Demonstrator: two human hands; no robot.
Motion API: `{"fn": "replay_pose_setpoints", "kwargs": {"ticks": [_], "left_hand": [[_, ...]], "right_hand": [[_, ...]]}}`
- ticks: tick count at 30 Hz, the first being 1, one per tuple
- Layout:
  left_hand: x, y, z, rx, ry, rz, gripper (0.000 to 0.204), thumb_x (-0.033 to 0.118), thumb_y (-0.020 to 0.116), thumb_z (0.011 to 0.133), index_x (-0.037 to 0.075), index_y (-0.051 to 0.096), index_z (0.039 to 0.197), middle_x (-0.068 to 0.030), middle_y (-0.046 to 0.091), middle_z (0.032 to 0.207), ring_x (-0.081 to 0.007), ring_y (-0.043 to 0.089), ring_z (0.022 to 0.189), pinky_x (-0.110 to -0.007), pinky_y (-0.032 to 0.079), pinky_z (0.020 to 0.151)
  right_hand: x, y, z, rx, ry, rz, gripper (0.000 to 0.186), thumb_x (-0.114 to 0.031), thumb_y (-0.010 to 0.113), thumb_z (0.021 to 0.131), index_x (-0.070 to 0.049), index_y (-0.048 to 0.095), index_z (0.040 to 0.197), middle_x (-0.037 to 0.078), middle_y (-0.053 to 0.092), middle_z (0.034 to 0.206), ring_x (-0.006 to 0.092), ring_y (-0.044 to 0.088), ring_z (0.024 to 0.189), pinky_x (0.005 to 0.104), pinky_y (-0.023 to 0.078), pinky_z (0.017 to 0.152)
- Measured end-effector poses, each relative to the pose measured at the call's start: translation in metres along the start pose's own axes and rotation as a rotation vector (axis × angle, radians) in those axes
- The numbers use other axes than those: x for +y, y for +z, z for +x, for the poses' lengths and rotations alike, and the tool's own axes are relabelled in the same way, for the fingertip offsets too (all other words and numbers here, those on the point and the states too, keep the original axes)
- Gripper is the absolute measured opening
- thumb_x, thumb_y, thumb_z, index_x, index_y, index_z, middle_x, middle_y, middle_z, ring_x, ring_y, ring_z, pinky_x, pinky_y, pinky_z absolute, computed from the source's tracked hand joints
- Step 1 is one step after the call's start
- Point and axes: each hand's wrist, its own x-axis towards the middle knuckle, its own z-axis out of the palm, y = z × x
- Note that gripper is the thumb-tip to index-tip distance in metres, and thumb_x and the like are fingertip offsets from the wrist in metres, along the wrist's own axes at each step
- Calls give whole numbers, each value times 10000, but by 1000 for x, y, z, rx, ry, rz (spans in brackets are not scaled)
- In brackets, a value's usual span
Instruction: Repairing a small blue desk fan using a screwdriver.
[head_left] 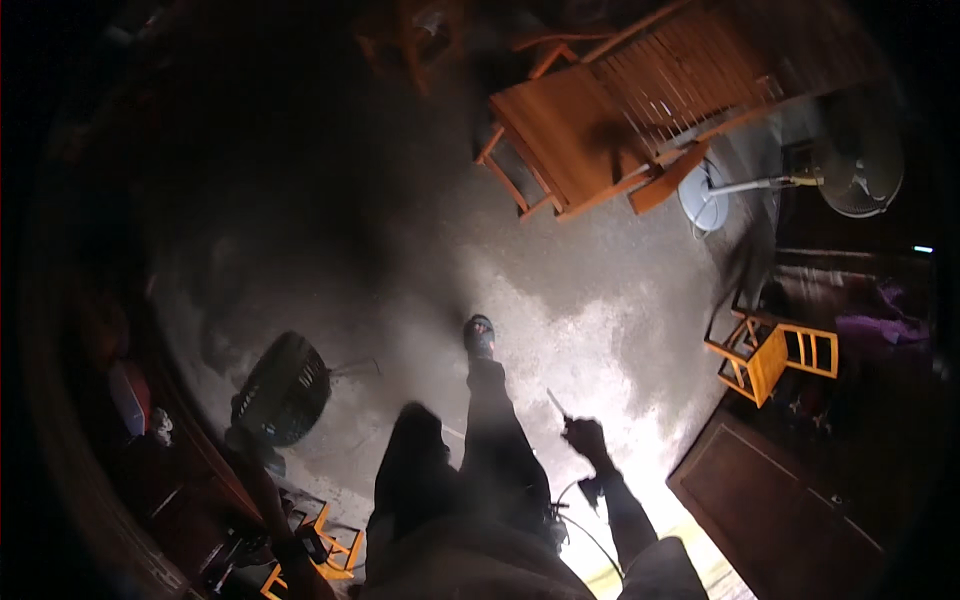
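Observation:
My right hand (585, 440) is closed round a knife (556, 403), whose narrow pale blade points forward and left; its handle is hidden in the fist. A dark band or device shows at the right wrist. My left arm reaches out to the left, and its hand (242, 438) meets the near edge of a black round basket (285, 388) with slots in its side. The left fingers are in deep shadow, but the hand appears to grip the rim. The basket is tilted, and its inside cannot be made out.
Ahead to the right stands a wooden slatted bench (575, 135), with a pedestal fan (705, 195) beside it. A small wooden chair (762, 362) stands right, near a brown cabinet (770, 500). Another yellow-wood chair (340, 550) is at lower left. My shoe (480, 335) is on the concrete floor (560, 320).

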Motion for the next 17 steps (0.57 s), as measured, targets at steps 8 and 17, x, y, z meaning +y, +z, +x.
{"fn": "replay_pose_setpoints", "kwargs": {"ticks": [8, 17], "left_hand": [[90, 94, 154, 822, 349, 673, 451, 335, 608, 1050, -10, 569, 1338, -169, 629, 1295, -291, 591, 1185, -393, 446, 1034], [192, 97, 299, 686, 311, 624, 438, 257, 603, 1035, -6, 520, 1376, -229, 614, 1323, -339, 590, 1191, -424, 456, 1028]], "right_hand": [[36, -134, 101, 201, -99, -149, 268, -352, 665, 893, -87, 704, 884, 119, 710, 745, 331, 704, 695, 492, 550, 618], [-7, -294, 274, 277, 30, 166, 271, -392, 697, 867, -125, 741, 885, 83, 700, 723, 315, 707, 681, 472, 562, 604]]}}
